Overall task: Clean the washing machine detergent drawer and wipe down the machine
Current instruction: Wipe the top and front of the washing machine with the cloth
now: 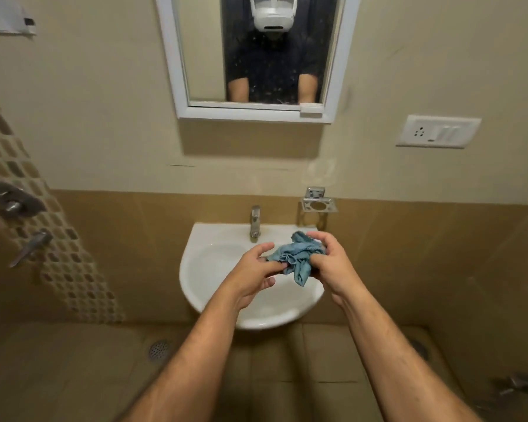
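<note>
You are standing at a white wash basin with a bunched blue cloth held over its bowl, just in front of the tap. Your right hand is closed around the right side of the cloth, fingers curled into the folds. Your left hand pinches the cloth's left edge between thumb and fingertips, the remaining fingers loosely bent. A tail of cloth hangs down between the two hands.

No water can be seen running from the tap, and whether the cloth is wet cannot be told. By the grip, you are probably wringing or gathering the cloth to ready it for wiping.

As for the task, neither the washing machine nor its detergent drawer is anywhere in view, so nothing here shows them cleaned. Judged from this, you are at a cloth-handling step at the basin; the drawer and the wipe-down of the machine may well remain ahead.
</note>
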{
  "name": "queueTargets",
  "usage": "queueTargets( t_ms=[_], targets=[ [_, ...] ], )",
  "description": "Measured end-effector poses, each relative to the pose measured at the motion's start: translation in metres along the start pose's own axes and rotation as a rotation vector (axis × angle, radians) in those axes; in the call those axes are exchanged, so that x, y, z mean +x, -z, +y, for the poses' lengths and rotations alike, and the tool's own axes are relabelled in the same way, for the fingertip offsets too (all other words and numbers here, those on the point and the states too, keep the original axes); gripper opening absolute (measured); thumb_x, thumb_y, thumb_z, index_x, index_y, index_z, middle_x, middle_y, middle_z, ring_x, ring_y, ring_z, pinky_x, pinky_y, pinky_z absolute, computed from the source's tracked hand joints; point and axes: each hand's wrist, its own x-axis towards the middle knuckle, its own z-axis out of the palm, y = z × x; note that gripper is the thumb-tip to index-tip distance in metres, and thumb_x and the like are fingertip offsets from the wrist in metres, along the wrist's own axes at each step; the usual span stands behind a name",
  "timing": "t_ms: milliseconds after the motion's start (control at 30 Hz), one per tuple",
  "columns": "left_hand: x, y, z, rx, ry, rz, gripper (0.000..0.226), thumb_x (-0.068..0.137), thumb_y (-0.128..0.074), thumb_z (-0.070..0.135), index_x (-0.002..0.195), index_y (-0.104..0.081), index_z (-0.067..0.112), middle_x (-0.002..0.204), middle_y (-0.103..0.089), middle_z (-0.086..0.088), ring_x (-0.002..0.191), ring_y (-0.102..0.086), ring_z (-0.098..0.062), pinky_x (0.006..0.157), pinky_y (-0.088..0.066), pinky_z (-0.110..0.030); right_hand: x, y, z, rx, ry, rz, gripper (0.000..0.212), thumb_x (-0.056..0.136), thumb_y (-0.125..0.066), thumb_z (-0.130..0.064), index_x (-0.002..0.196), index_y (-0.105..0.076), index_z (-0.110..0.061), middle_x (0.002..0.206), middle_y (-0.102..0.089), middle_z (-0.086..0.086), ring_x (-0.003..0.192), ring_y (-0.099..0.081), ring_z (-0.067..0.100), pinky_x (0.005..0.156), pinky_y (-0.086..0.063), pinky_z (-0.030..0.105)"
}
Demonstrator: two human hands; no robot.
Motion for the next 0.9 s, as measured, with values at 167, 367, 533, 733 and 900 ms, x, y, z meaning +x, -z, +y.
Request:
queueTargets(
  t_ms=[167,367,533,733,900],
  targets=[
    [0.059,-0.025,0.012,0.187,0.031,-0.059,0.030,0.087,-0.069,0.014,0.113,-0.066,0.027,0.101,-0.075,0.006,0.093,-0.070,-0.006,0.062,-0.046,-0.023,0.051,0.032,-0.003,-0.103,-0.003,0.015,0.037,0.083,-0.044,0.016,0.102,-0.057,-0.013,0.092,-0.067,0.013,0.069,-0.069,0.019,0.058,-0.058,0.032],
    [0.145,-0.038,0.016,0.142,0.031,0.047,0.031,0.085,-0.072,0.013,0.112,-0.063,0.024,0.102,-0.074,0.006,0.091,-0.072,-0.009,0.070,-0.052,-0.028,0.122,0.063,0.007,0.025,-0.081,0.142,0.048,0.087,-0.056,0.012,0.119,-0.053,-0.024,0.095,-0.074,0.002,0.082,-0.074,0.017,0.057,-0.058,0.031],
    [0.219,-0.046,0.024,0.191,0.021,0.047,0.033,0.085,-0.070,0.006,0.116,-0.064,0.016,0.106,-0.073,-0.004,0.092,-0.071,-0.015,0.075,-0.056,-0.031,0.188,0.081,0.009,0.112,-0.131,0.232,0.028,0.090,-0.065,-0.003,0.116,-0.058,-0.005,0.103,-0.073,0.014,0.087,-0.074,0.024,0.059,-0.057,0.028],
    [0.295,-0.046,0.031,0.277,-0.025,0.041,0.033,0.085,-0.070,0.005,0.117,-0.064,0.012,0.108,-0.072,-0.008,0.096,-0.070,-0.023,0.077,-0.055,-0.032,0.267,0.085,0.015,0.003,-0.146,0.349,0.032,0.085,-0.059,0.013,0.109,-0.064,-0.008,0.098,-0.072,0.012,0.085,-0.073,0.022,0.069,-0.060,0.035],
    [0.344,-0.044,0.030,0.477,-0.102,0.092,0.033,0.081,-0.071,0.007,0.113,-0.071,0.014,0.101,-0.074,-0.006,0.090,-0.070,-0.027,0.077,-0.057,-0.042,0.312,0.092,0.021,-0.090,-0.122,0.400,0.033,0.084,-0.058,0.014,0.096,-0.068,-0.014,0.094,-0.074,0.011,0.083,-0.073,0.023,0.073,-0.061,0.040]
  ],
)
